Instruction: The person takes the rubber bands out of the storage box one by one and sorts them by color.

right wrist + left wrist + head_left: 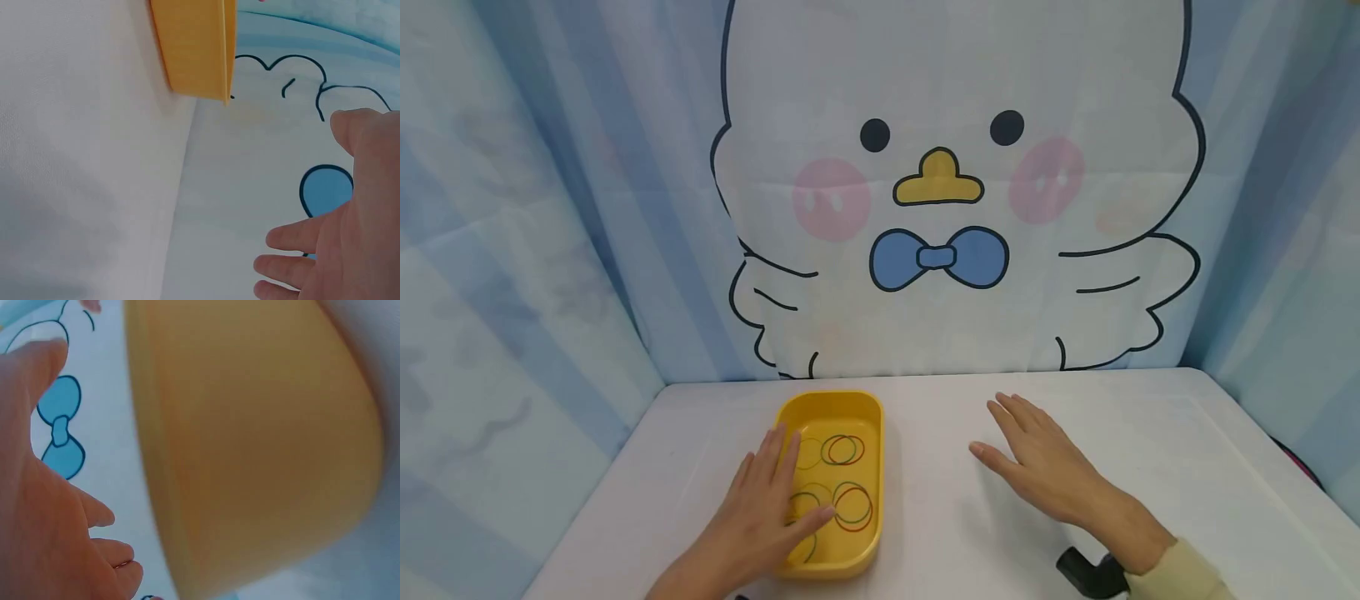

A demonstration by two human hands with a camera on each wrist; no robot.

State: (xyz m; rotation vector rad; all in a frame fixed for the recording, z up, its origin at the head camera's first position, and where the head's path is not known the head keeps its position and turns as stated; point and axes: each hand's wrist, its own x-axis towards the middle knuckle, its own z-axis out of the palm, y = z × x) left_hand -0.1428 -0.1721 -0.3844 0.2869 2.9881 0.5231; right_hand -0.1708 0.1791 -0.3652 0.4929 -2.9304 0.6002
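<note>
A yellow tray [871, 417] with rounded corners stands left of the table's middle. Inside it lie several thin rings in red, green and yellow, among them a red ring [871, 517]. My left hand [758, 521] hovers over the tray's left side, fingers straight and thumb spread, and covers some of the rings. In the left wrist view the tray's outer wall [269, 444] fills much of the picture beside the hand. To the right of the tray, my right hand [1048, 467] is held above the white table with fingers extended and nothing in it.
The white table [940, 517] reaches back to a curtain [940, 333] printed with a bird in a blue bow tie. More curtain hangs at both sides. A black strap-like piece [1090, 575] shows below the right wrist.
</note>
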